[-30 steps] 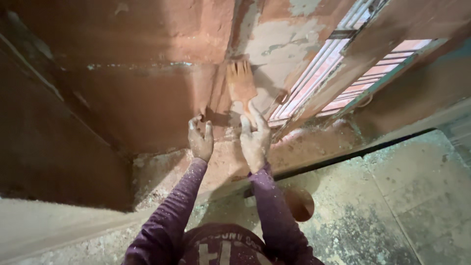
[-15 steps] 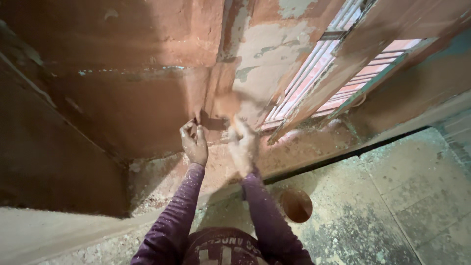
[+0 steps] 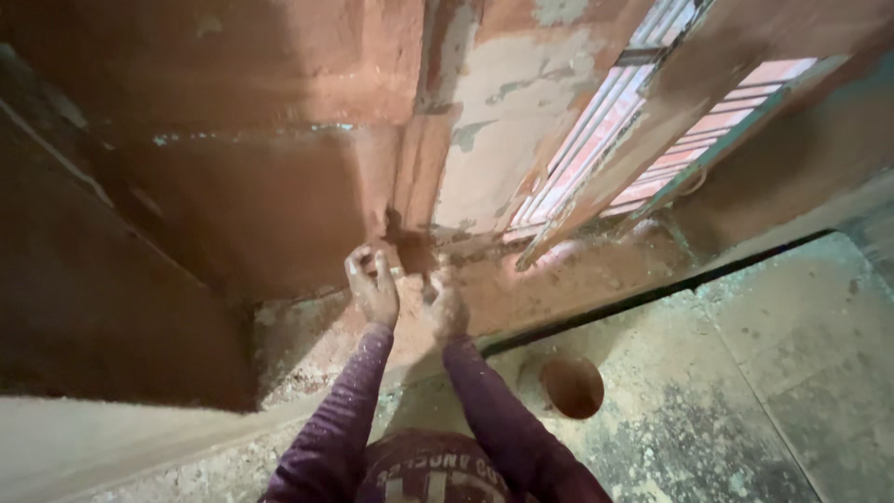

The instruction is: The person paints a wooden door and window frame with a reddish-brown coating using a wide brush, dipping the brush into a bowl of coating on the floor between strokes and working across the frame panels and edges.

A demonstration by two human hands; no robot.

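My left hand [image 3: 372,287] is dusty with mortar. Its fingers are apart and slightly curled, touching the foot of the red plastered wall [image 3: 279,186], just left of a dark notch [image 3: 407,244] in the corner. My right hand [image 3: 445,309] is blurred and hangs lower, over the mortar-covered ledge [image 3: 559,270]. Motion blur hides whether it grips the wooden float seen earlier. Both purple sleeves reach forward from the bottom of the view.
A patchy grey-and-red plastered column [image 3: 503,140] rises behind the notch. A barred window frame [image 3: 652,121] slants at the upper right. On the speckled concrete floor [image 3: 745,391] there is a round reddish bowl [image 3: 572,387]. A dark slab [image 3: 93,307] stands to the left.
My right hand came down from high on the column, where it pressed a wooden float, to the ledge. My left hand dropped slightly along the wall base.
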